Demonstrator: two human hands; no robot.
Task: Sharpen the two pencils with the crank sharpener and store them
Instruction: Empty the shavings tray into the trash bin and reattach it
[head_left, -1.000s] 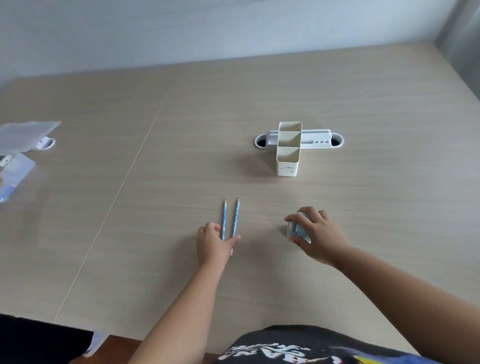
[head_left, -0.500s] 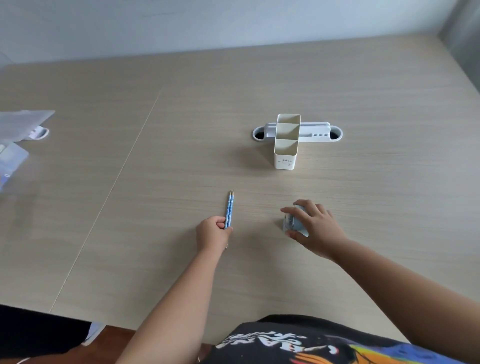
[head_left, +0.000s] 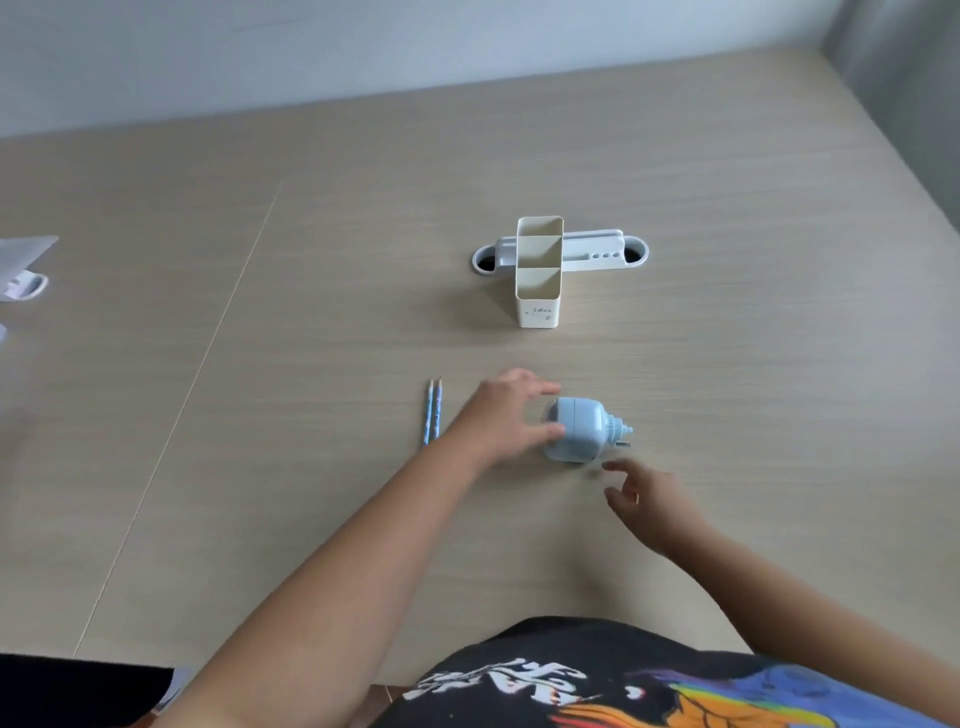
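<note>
Two blue pencils (head_left: 433, 413) lie side by side on the wooden table (head_left: 311, 312), tips pointing away from me, with no hand on them. To their right stands the light blue crank sharpener (head_left: 582, 428), its crank end pointing right. My left hand (head_left: 506, 415) clasps the sharpener's left end, thumb on the near side and fingers over the far side. My right hand (head_left: 647, 501) hovers just in front of the crank with its fingers spread, holding nothing. The cream pen holder (head_left: 539, 306) with open compartments stands farther back.
A white cable-port tray (head_left: 592, 252) is set into the table behind the pen holder. White and clear plastic items (head_left: 23, 270) lie at the far left edge. A seam runs down the tabletop on the left.
My left hand let go of the pencils, which now lie together, and crossed right onto the sharpener. My right hand came off the sharpener and drew back toward me.
</note>
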